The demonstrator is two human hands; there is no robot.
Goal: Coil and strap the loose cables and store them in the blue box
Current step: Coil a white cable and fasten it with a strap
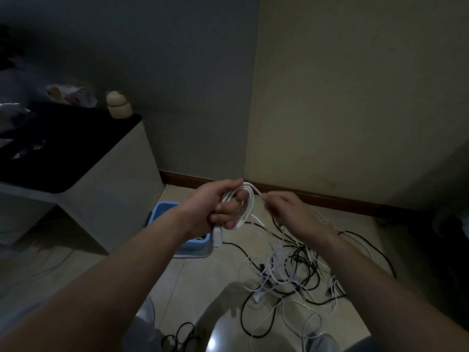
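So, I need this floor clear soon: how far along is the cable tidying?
Early. Done: nothing I can confirm; the arm hides most of the blue box. In hand: the left hand grips a white cable coil while the right hand pinches its loose end. Left: strapping it, plus the tangled pile on the floor.

- Blue box point(162, 212): only a rim corner and the near wall show. The rest, with most of the interior, lies behind the left hand point(215, 201) and its forearm.
- White cable coil point(250, 199): part of the loops is buried in that hand's curled fingers; loop count unreadable.
- Loose cables point(291, 273) on the floor: black and white strands too tangled and dim to separate; far side covered by the right hand point(284, 209) and wrist.
- Black coil point(182, 336): cut by the bottom edge.
- Cabinet point(114, 174): cut by the left edge; items on top blurred, unidentifiable.
- Dark shape point(451, 240): cut by the right edge, unidentifiable.
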